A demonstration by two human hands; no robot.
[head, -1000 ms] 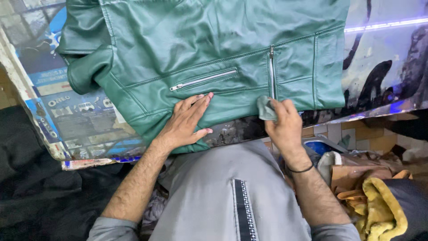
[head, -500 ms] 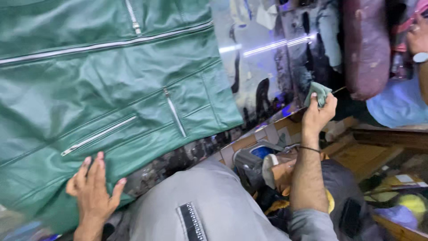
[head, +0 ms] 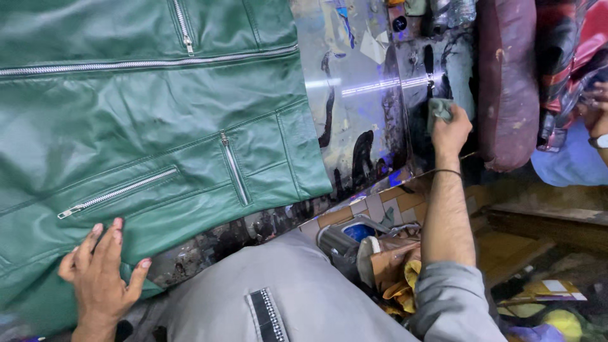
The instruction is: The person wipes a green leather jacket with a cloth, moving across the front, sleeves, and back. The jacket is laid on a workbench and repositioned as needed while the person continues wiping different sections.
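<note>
while jacket (head: pixel 145 126) unmoved, right hand (head: pixel 451 130) farther out

This looks like a small workshop where leather clothes are made or fixed. A big green leather jacket (head: pixel 145 126) with silver zips lies flat on a shiny, worn tabletop (head: pixel 354 95) with dark stains. Beside the tabletop sits a messy pile of rags, tins and boxes (head: pixel 373 253). Another person in blue (head: pixel 570 158) sits close by.
</note>
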